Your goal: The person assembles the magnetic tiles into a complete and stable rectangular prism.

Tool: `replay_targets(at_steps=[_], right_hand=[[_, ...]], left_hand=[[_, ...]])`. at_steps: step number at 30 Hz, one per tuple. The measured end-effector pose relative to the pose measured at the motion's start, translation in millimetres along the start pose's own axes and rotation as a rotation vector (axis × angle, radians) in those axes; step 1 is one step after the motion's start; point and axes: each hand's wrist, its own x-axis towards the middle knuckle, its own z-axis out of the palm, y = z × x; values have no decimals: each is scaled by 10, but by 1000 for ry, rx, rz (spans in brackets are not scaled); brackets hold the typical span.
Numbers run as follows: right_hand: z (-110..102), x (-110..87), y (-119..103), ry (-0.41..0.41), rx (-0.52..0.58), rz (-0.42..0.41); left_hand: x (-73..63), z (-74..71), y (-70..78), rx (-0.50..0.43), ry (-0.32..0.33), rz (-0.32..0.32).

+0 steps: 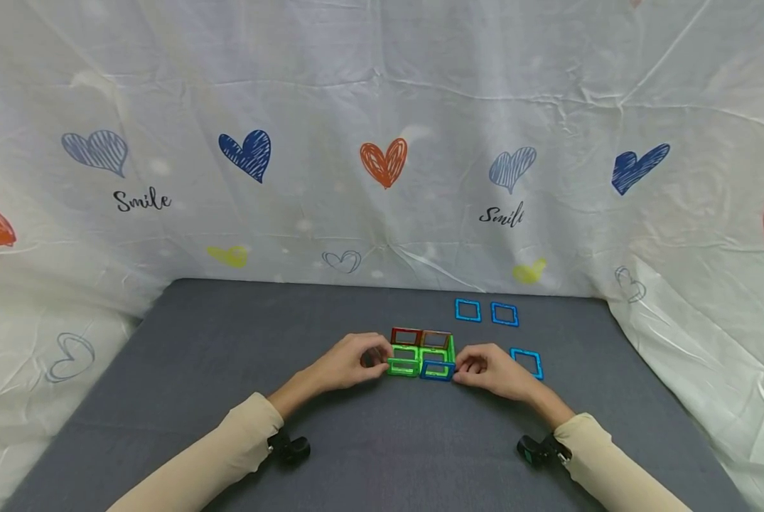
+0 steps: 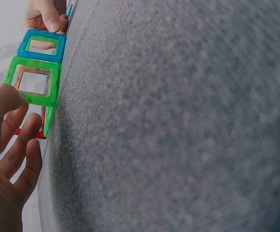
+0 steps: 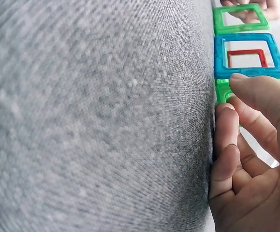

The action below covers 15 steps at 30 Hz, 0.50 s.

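A small box-like structure of square magnetic tiles stands on the table, with red [image 1: 406, 336] and orange [image 1: 436, 340] frames at the back. Its front is a green tile [image 2: 33, 81] beside a blue tile [image 3: 250, 56]; another green tile [image 1: 450, 348] stands on the right side. My left hand [image 1: 359, 360] pinches the front green tile at its left edge, thumb on the face. At the right front corner, my right hand [image 1: 493, 370] pinches the blue tile, its thumb on that tile's edge and its index finger by the green side. The other fingers of both hands curl loosely.
Three loose blue square tiles lie to the right on the grey table [image 1: 228, 320]: two at the back, a left one [image 1: 467, 301] and a right one [image 1: 504, 305], and one [image 1: 526, 352] just beyond my right hand. A white printed curtain [image 1: 330, 92] hangs behind the table.
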Motion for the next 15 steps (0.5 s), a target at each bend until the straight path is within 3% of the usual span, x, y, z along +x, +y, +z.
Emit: replay_targets(at_steps=[15], right_hand=[[1, 0, 17, 2, -6, 1]], left_hand=[[10, 12, 21, 5, -32, -22]])
